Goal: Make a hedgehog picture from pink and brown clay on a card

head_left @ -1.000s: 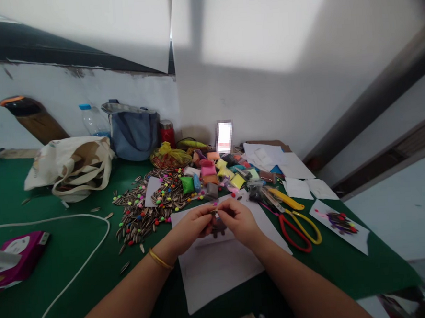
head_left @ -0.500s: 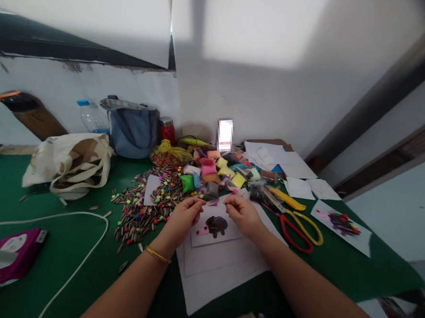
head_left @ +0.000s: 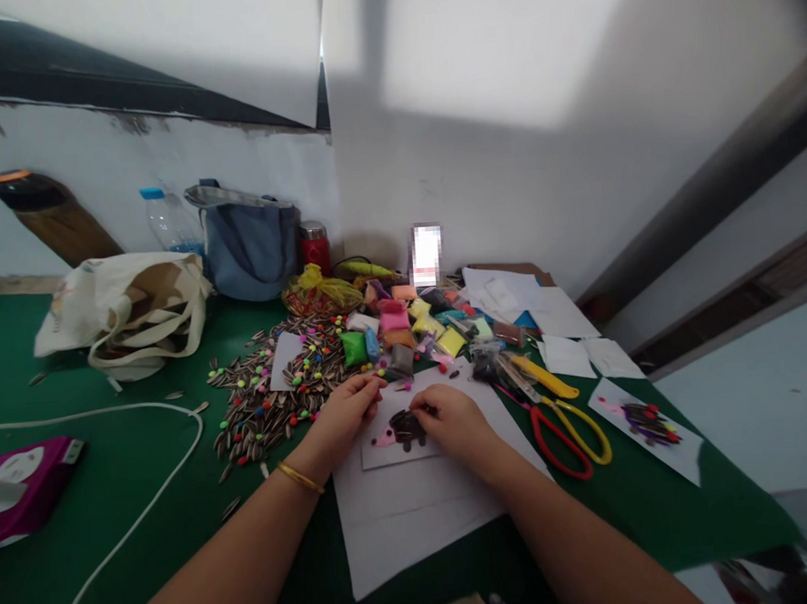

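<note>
A small white card [head_left: 378,457] with a dark clay hedgehog [head_left: 404,429] on it, pink-faced and with seeds on its back, lies on larger white paper sheets [head_left: 417,529]. My right hand [head_left: 452,422] is closed in a pinch at the hedgehog's back and covers the card's right part; whatever is between the fingertips is too small to make out. Over the card's upper left edge, my left hand [head_left: 348,419] has thumb and fingers pressed together, and I cannot see what they hold. Striped sunflower seeds [head_left: 274,428] mixed with coloured pompoms spread to the left of it.
Coloured clay packets [head_left: 395,319] pile up behind the card. To the right lie scissors [head_left: 567,433], a yellow cutter [head_left: 548,378] and another hedgehog card [head_left: 647,424]. A cloth bag [head_left: 144,309], a blue bag [head_left: 253,247] and a white cable [head_left: 149,500] occupy the left.
My right hand has moved left and down from the card's upper right corner onto the hedgehog's back. The left hand has barely moved.
</note>
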Demonstrator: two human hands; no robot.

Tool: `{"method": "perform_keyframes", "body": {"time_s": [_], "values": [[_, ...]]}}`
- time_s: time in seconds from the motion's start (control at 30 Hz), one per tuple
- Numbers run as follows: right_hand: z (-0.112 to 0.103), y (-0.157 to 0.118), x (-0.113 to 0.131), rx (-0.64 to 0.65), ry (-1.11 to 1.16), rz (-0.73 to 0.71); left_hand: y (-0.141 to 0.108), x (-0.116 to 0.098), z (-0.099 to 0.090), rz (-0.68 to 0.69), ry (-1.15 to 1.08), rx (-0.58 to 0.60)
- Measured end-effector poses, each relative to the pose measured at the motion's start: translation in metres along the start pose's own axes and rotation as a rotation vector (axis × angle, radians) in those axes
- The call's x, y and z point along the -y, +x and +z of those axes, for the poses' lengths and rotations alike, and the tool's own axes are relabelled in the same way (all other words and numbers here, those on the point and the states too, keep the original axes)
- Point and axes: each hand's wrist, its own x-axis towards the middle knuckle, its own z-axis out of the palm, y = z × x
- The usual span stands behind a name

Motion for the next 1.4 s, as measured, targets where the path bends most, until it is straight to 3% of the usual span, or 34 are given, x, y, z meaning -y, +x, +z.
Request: {"method": "perform_keyframes", "body": {"time_s": [0.77, 0.9, 1.2, 1.4], "values": [[0.006, 0.001, 0.007, 0.083, -0.153, -0.107, 0.001, 0.003, -0.001, 0.023, 0.028, 0.032], [0.006, 0.0, 0.003, 0.051, -0.106, -0.104, -0.002, -0.001, -0.001, 0.018, -0.006, 0.036], [0.0, 0.0, 0.001, -0.151, 0.124, -0.159, -0.013, -0.015, 0.003, -0.083, -0.184, 0.086], [0.003, -0.003, 0.013, -0.097, 0.362, -0.108, -0.018, -0.009, 0.016, -0.076, 0.003, 0.254]]}}
